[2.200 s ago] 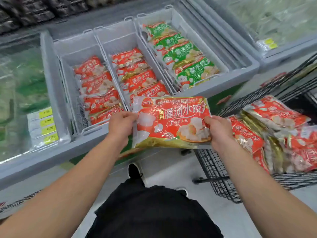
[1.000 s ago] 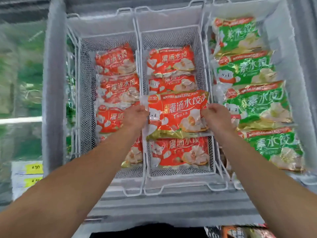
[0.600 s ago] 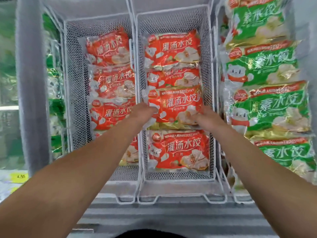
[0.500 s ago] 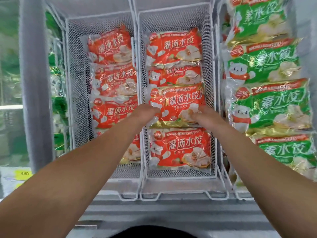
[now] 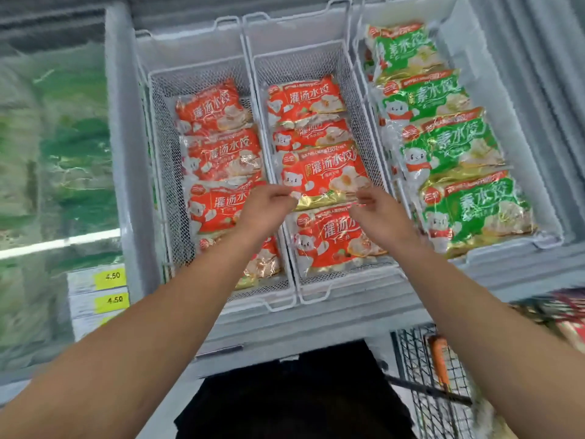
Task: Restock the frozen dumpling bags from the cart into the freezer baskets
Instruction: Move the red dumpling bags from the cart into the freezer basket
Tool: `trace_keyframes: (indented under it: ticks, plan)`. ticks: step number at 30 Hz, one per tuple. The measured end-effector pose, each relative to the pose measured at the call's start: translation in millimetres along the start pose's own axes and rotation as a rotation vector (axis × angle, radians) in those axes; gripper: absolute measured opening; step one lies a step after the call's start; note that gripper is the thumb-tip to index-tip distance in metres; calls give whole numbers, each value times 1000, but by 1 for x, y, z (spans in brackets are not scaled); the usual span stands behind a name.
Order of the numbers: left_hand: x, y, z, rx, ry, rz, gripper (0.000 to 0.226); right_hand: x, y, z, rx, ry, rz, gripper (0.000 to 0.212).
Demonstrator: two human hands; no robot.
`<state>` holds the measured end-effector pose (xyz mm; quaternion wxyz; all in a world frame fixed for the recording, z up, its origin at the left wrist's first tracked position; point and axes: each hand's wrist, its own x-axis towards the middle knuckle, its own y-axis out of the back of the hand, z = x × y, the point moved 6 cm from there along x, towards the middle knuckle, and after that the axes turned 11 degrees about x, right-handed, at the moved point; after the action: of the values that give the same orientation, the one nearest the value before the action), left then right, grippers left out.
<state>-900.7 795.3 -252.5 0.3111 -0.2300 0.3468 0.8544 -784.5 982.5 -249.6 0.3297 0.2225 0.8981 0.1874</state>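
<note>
Far left I see the freezer's glass lid (image 5: 57,147) w/ yellow price tags (image 5: 111,275) reading 4.50 below it. Next, the left white wire-mesh basket (image 5: 160,160) holds a row of red dumpling bags (image 5: 221,153), overlapping front to back. My left hand (image 5: 267,210) hovers over the divide between left and middle baskets, fingers loosely curled, holding nothing; it hides part of a red bag there. The middle white wire-mesh basket (image 5: 364,99) has four red bags in a row; the third one, the red dumpling bag with gold bottom edge (image 5: 323,177), lies flat on top of its neighbours, just beyond both hands' fingertips, apart from them as far as I can tell. My right hand (image 5: 380,217) hangs over the nearest red bag in that basket, fingers relaxed, also empty. To the right, the third white basket (image 5: 550,236) carries green dumpling bags (image 5: 456,147), four showing, overlapped. Bottom right, the black wire cart (image 5: 418,369) sits just beside the freezer front, w/ blurred red packs (image 5: 569,312) at the edge. Black clothing (image 5: 294,400) shows bottom centre.
</note>
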Motion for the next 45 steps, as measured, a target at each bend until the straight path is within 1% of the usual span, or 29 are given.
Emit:
trace_keyframes:
  ticks: [2,4,7,10,11,14,18,21,25,28,34,38,41,45]
  plan:
    - [-22,0,-11,-32,-25,-37,36,-34,-1,5,12,3,36,42]
    - [-51,1,-20,-16,-65,-64,32,-77,-2,14,37,7,90,38]
    - [-88,-5,-24,27,-139,-82,20,-136,1,29,96,2,176,34]
    - [-114,-21,-22,98,-227,-109,17,-179,6,55,124,-78,259,35]
    - [-124,-31,-20,138,-257,-134,20,-195,9,67,150,-110,292,37]
    - [-149,-71,-17,250,-336,-219,31,-241,18,105,217,-175,376,38]
    - [-188,-134,-8,364,-415,-309,31,-301,32,162,300,-278,477,41]
    - [-219,-182,-3,464,-490,-350,31,-344,43,201,368,-324,529,39]
    - [-266,-246,3,607,-622,-380,35,-405,65,260,401,-346,618,43]
    - [-299,-296,5,675,-671,-415,36,-443,83,307,396,-371,647,45]
    - [-345,-380,17,824,-795,-449,43,-482,112,382,377,-408,664,44]
    - [-351,-423,24,887,-814,-499,44,-490,124,414,406,-442,674,43]
    - [-343,-458,33,966,-831,-527,45,-480,131,435,450,-487,660,42]
    - [-313,-501,41,1017,-775,-585,46,-444,138,454,512,-532,626,44]
